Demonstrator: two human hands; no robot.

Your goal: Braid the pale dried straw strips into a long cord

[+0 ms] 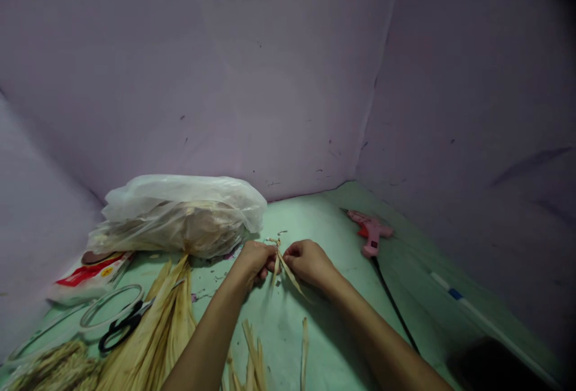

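My left hand [258, 259] pinches pale, dried plant strips [292, 278] near their upper end, where a small knotted or twisted bit sticks up above the fingers. Close by on the right, my right hand [310, 262] is closed, thumb and fingertips against one of the same strips. Two loose tails hang down between the hands, splayed apart. Below them on the green surface lie several cut strips [252, 358] and one separate strip [305, 346]. My fingers hide part of the knotted piece.
Left of my arms are a long bundle of dried strips [168, 319], black-handled scissors [120, 326], pale rings [85, 319], braided fibre [54, 368] and a red-and-white packet [87, 280]. Behind sits a filled plastic bag [189, 190]. A pink glue gun [372, 232] with a black cord lies right.
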